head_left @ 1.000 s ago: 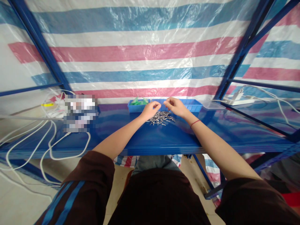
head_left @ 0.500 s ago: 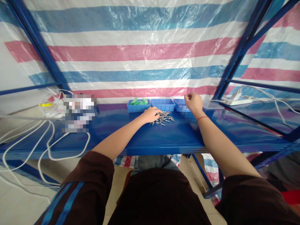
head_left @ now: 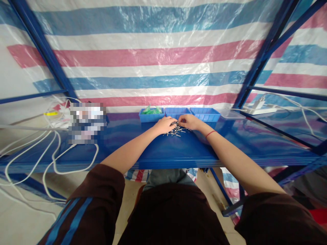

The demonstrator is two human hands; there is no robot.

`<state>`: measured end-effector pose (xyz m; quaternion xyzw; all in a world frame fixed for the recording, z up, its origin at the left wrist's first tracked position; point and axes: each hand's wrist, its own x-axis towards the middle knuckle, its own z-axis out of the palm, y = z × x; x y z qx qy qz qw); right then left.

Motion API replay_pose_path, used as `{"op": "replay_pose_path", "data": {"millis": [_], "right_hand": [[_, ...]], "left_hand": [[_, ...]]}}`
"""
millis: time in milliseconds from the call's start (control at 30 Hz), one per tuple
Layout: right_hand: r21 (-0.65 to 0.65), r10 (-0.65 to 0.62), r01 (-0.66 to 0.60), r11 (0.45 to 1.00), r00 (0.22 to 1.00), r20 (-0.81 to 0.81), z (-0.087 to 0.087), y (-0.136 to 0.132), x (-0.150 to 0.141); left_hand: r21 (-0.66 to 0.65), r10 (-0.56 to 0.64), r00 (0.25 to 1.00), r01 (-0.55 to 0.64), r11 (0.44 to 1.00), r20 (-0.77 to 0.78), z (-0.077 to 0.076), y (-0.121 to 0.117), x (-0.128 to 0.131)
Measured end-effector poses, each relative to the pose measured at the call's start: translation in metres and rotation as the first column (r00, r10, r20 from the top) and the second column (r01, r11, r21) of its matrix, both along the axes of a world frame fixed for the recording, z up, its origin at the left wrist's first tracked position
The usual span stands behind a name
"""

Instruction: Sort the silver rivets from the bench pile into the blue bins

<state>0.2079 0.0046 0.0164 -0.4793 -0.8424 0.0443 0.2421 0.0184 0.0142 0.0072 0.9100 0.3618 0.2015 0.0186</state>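
Note:
A loose pile of silver blind rivets [head_left: 176, 132] with thin stems lies on the blue shelf top. My left hand [head_left: 165, 125] rests at the pile's left side, its fingers curled down onto the rivets; what they hold is hidden. From the right, my right hand [head_left: 190, 121] reaches in with thumb and fingertips pinched at the pile, close to the left fingertips. Behind my hands stand a blue bin with green plastic bags [head_left: 152, 111], a middle blue bin [head_left: 177, 111] and a right blue bin [head_left: 205, 114].
White cables [head_left: 55, 146] loop over the left end of the shelf, beside a blurred-out patch [head_left: 87, 124]. At the right are a clear plastic lid or tray [head_left: 231, 114] and a white power strip [head_left: 260, 108]. Blue frame posts [head_left: 252, 75] flank a striped plastic sheet [head_left: 158, 58].
My right hand has moved left and down from above the right bin to the rivet pile. My left hand has stayed at the pile.

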Motion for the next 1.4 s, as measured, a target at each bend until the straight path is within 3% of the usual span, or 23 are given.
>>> {"op": "replay_pose_path", "data": {"millis": [200, 333, 467, 600, 800, 1100, 1233, 1400], "right_hand": [[0.024, 0.121, -0.119, 0.993, 0.974, -0.193, 0.006, -0.004, 0.0], [0.022, 0.137, -0.143, 0.99, 0.885, -0.445, 0.01, -0.005, -0.002], [-0.074, 0.062, -0.14, 0.987, 0.772, -0.633, 0.014, -0.01, -0.005], [-0.1, 0.049, -0.158, 0.982, 0.734, -0.678, 0.018, -0.016, -0.007], [-0.095, 0.034, -0.128, 0.987, 0.752, -0.658, 0.018, -0.016, -0.007], [-0.078, 0.067, -0.152, 0.985, 0.764, -0.642, 0.018, -0.016, -0.007], [-0.047, 0.061, -0.118, 0.992, 0.767, -0.639, 0.018, -0.013, -0.006], [-0.099, -0.006, -0.062, 0.993, 0.817, -0.577, 0.015, -0.011, -0.006]], "left_hand": [[0.06, -0.075, 0.983, 0.065, 0.996, 0.165, 0.004, 0.003, 0.001], [-0.034, -0.027, 0.955, 0.039, 0.999, 0.295, 0.006, 0.008, 0.002], [-0.16, 0.009, 0.917, 0.059, 0.985, 0.399, 0.005, 0.013, 0.002], [-0.244, 0.012, 0.889, 0.112, 0.963, 0.457, 0.003, 0.015, 0.004], [-0.331, 0.013, 0.869, 0.175, 0.927, 0.495, 0.0, 0.017, 0.006], [-0.216, -0.055, 0.851, 0.195, 0.957, 0.523, 0.002, 0.012, 0.005], [-0.044, -0.039, 0.819, 0.079, 0.996, 0.573, 0.012, 0.0, 0.004], [0.084, -0.035, 0.852, -0.01, 0.996, 0.522, 0.016, -0.008, 0.003]]}}
